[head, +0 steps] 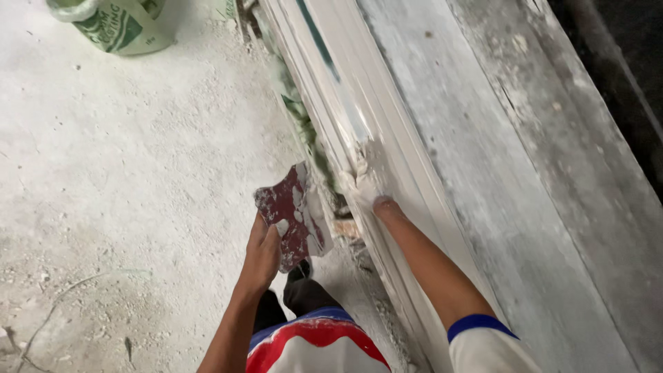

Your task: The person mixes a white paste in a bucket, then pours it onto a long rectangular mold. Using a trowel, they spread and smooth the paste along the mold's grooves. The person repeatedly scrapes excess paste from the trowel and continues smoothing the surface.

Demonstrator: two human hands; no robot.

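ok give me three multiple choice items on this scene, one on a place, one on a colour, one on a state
1. Where is the green-and-white printed sack?
A. top left, on the concrete floor
B. in the right hand
C. on the white frame

2. What colour is the flat plastic scraper plate under its white smears?
A. blue
B. dark red
C. yellow

3. What is the state of the right hand?
A. clean and hanging free
B. gripping the plate
C. coated in white putty, pressed on the frame

Answers:
1 A, the green-and-white printed sack lies on the concrete floor.
2 B, the left hand holds the dark red flat plastic scraper plate.
3 C, the right hand is whitened against the white window frame.
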